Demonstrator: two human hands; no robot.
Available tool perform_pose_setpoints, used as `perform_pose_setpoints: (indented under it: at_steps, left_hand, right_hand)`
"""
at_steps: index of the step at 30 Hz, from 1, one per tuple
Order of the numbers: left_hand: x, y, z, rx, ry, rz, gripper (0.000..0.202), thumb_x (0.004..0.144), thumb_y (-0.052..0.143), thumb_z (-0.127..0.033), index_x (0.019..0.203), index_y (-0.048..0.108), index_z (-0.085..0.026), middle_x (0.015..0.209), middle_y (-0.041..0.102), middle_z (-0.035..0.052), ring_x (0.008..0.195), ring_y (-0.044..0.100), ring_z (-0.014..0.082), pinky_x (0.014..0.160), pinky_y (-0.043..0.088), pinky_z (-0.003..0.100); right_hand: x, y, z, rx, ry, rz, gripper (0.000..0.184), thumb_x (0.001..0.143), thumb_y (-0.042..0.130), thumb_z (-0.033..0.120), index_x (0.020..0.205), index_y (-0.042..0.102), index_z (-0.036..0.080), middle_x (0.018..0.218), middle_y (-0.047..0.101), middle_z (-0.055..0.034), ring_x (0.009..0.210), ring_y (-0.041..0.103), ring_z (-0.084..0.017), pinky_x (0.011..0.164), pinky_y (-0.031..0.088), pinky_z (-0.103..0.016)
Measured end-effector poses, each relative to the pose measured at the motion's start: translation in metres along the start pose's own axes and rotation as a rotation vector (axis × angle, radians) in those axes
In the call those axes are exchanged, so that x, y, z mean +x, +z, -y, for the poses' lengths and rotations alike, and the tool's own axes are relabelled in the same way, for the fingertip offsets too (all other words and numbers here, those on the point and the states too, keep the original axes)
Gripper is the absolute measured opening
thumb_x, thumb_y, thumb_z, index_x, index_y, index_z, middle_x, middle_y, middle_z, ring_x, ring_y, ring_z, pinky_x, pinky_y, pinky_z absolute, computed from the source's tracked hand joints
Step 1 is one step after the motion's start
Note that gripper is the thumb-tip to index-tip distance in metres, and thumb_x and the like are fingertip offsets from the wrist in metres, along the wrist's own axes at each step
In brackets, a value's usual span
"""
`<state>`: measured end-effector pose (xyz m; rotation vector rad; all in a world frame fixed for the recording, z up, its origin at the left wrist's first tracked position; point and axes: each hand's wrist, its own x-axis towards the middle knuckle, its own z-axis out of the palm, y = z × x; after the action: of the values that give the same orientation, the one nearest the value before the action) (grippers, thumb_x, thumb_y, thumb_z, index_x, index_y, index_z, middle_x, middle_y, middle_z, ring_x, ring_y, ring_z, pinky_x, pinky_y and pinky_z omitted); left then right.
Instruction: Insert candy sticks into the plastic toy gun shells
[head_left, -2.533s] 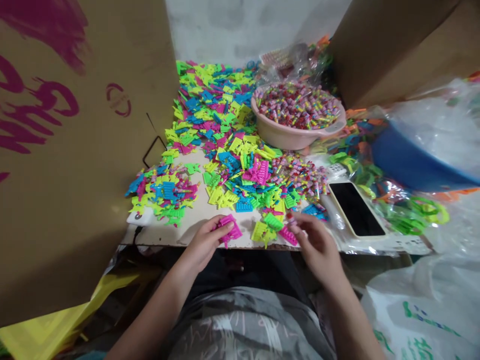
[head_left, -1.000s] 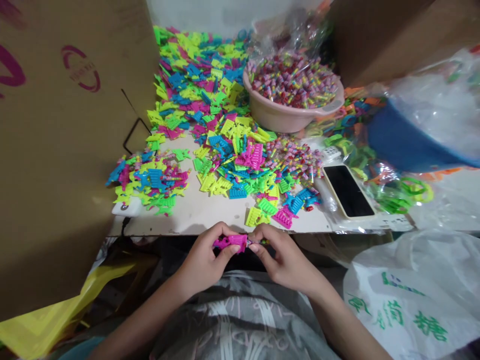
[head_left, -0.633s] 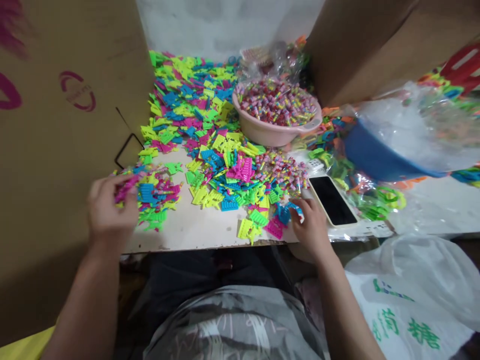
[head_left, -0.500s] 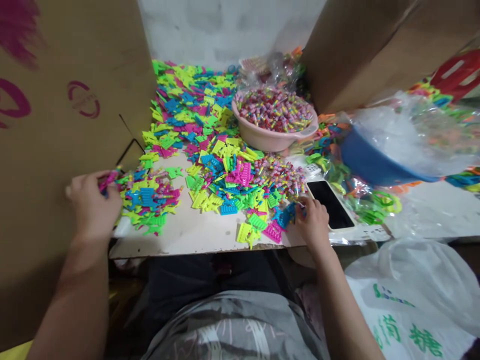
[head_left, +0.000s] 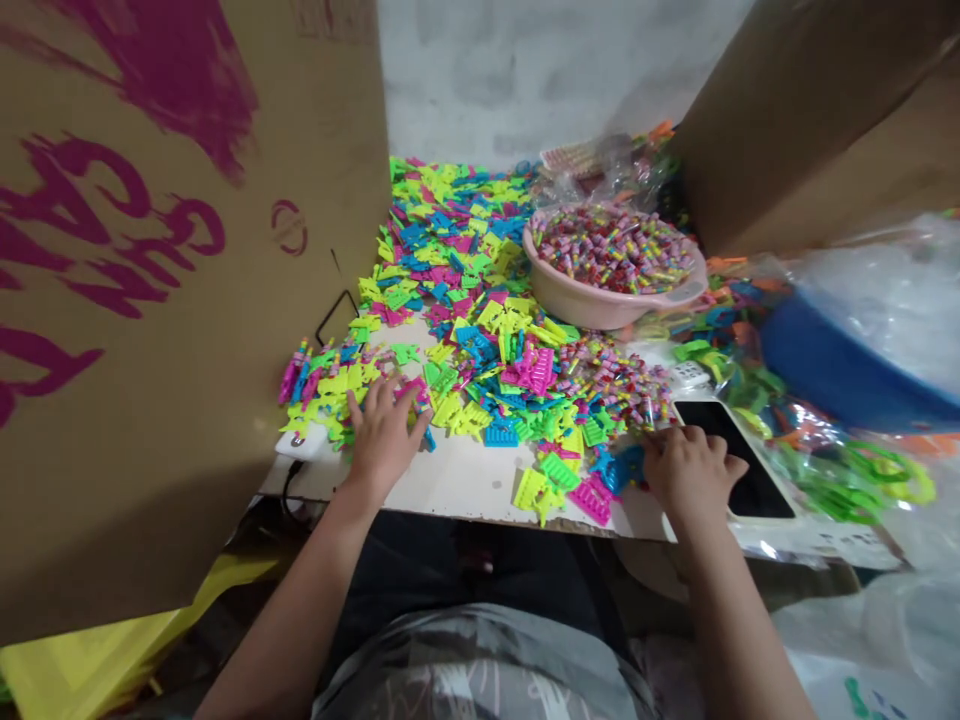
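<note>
My left hand (head_left: 385, 433) lies open, fingers spread, on the right edge of a small pile of bright plastic toy pieces (head_left: 330, 378) at the left of the white table (head_left: 465, 485). Nothing shows in its grasp. My right hand (head_left: 688, 467) rests with fingers curled at the table's front right, beside a blue piece (head_left: 616, 468) and the near end of a black phone (head_left: 739, 455). What its fingers pinch, if anything, is hidden. A big heap of green, yellow, blue and pink pieces (head_left: 480, 290) covers the middle and back.
A pink basin (head_left: 611, 300) full of small striped candies stands behind the heap, with loose candies (head_left: 619, 375) in front of it. A blue tub (head_left: 847, 365) under clear plastic sits at right. Tall cardboard walls (head_left: 150, 300) close in left and right. A white charger (head_left: 301, 442) lies at the left edge.
My left hand carried the pink piece from my lap to the left pile, let it go and now lies open there. My right hand moved to the table by the phone.
</note>
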<state>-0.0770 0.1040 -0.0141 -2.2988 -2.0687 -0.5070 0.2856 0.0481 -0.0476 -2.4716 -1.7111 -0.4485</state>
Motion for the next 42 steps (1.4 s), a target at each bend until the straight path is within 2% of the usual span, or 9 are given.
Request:
perform_pose_setpoints:
  at_steps: [6,12,16,22,26,28,31,34,42]
  left_hand:
    - [0.011,0.001,0.023,-0.009,0.092,0.225,0.040,0.089,0.046,-0.014,0.117,0.071,-0.028,0.136,0.064,0.0088,0.136,0.046,0.0342,0.116,0.005,0.073]
    - [0.021,0.000,0.027,0.104,0.264,0.328,0.076,0.070,0.038,0.010,0.135,0.059,-0.024,0.150,0.050,0.0081,0.146,0.035,0.0307,0.119,0.011,0.067]
    - [0.022,0.004,0.031,0.133,0.293,0.338,0.064,0.072,0.040,0.007,0.122,0.070,-0.020,0.142,0.058,0.0119,0.141,0.043,0.0307,0.120,0.012,0.064]
    - [0.023,0.000,0.032,0.118,0.207,0.287,0.047,0.075,0.045,0.003,0.105,0.075,-0.018,0.128,0.067,0.0141,0.135,0.048,0.0327,0.121,0.008,0.060]
    - [0.047,0.015,0.013,0.001,0.123,0.298,0.041,0.086,0.046,-0.003,0.120,0.067,-0.011,0.136,0.060,0.0165,0.136,0.046,0.0286,0.119,0.027,0.045]
    - [0.067,0.029,0.002,-0.076,0.050,0.321,0.038,0.092,0.051,-0.011,0.129,0.060,-0.012,0.140,0.057,0.0153,0.133,0.049,0.0274,0.113,0.037,0.046]
    - [0.092,0.049,-0.009,-0.190,-0.088,0.343,0.036,0.094,0.060,-0.030,0.127,0.058,-0.017,0.135,0.058,0.0119,0.123,0.056,0.0278,0.104,0.045,0.053]
    - [0.100,0.061,-0.014,-0.329,-0.189,0.355,0.036,0.093,0.062,-0.034,0.125,0.059,-0.017,0.132,0.059,0.0112,0.118,0.059,0.0274,0.100,0.049,0.052]
    - [0.069,0.069,-0.021,-0.879,-0.311,0.418,0.046,0.091,0.062,-0.038,0.132,0.056,-0.018,0.118,0.070,0.0113,0.096,0.070,0.0208,0.081,0.057,0.034]
  right_hand:
    - [-0.003,0.005,-0.002,0.001,-0.029,-0.036,0.026,0.088,0.051,0.027,0.085,0.072,0.011,0.095,0.064,-0.0210,0.089,0.048,-0.033,0.069,0.027,-0.042]
    - [-0.006,0.004,-0.002,0.114,0.005,-0.087,0.029,0.090,0.050,0.030,0.088,0.072,0.012,0.100,0.066,-0.0188,0.093,0.049,-0.033,0.069,0.023,-0.039]
    - [-0.019,0.000,-0.007,0.246,0.033,-0.200,0.027,0.091,0.049,0.036,0.089,0.069,0.018,0.101,0.068,-0.0153,0.092,0.051,-0.033,0.070,0.024,-0.039]
    - [-0.041,-0.004,-0.015,0.440,-0.034,-0.222,0.030,0.092,0.046,0.045,0.089,0.062,0.019,0.091,0.069,-0.0141,0.090,0.056,-0.033,0.074,0.035,-0.042]
    - [-0.047,-0.010,-0.003,0.800,-0.005,-0.193,0.023,0.089,0.052,0.044,0.094,0.053,0.021,0.083,0.064,-0.0086,0.078,0.060,-0.026,0.069,0.044,-0.038]
    - [-0.048,-0.017,0.010,0.950,-0.008,-0.172,0.022,0.090,0.054,0.043,0.097,0.051,0.022,0.084,0.063,-0.0066,0.075,0.060,-0.023,0.065,0.047,-0.034]
    - [-0.053,-0.027,0.034,1.080,-0.097,-0.090,0.023,0.095,0.050,0.042,0.104,0.054,0.021,0.091,0.064,-0.0072,0.079,0.062,-0.022,0.069,0.050,-0.033]
    - [-0.065,-0.031,0.055,1.173,-0.175,0.057,0.024,0.097,0.048,0.040,0.108,0.057,0.022,0.098,0.067,-0.0084,0.087,0.064,-0.022,0.075,0.052,-0.032]
    - [-0.103,-0.029,0.099,1.221,-0.512,0.489,0.018,0.097,0.044,0.026,0.105,0.059,0.022,0.096,0.069,-0.0080,0.089,0.067,-0.022,0.079,0.054,-0.033]
